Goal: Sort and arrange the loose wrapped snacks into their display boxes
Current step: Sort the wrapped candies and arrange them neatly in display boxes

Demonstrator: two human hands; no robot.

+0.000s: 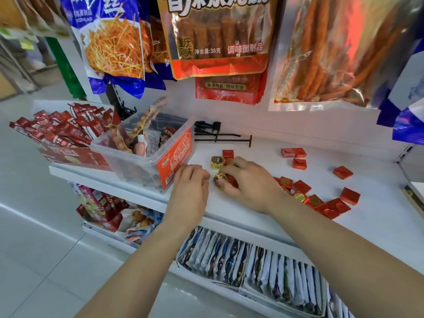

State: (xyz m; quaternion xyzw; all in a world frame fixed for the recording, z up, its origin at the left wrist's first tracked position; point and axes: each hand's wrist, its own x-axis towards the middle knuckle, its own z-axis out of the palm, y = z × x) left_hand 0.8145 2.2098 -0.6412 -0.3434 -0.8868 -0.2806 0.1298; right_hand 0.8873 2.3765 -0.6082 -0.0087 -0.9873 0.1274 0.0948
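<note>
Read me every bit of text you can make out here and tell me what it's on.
"重庆风味", "净含量:38克", "调味面制品": orange hanging packet.
"回味无穷": red packet behind it.
"12": red sachets.
orange label on the clear tub: too blurred to read.

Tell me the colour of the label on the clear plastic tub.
The label on the tub is orange-red with white lettering; head view.

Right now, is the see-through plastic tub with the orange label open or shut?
Open. The clear plastic tub has no lid, and wrapped snack skewers stick up past its rim.
</note>
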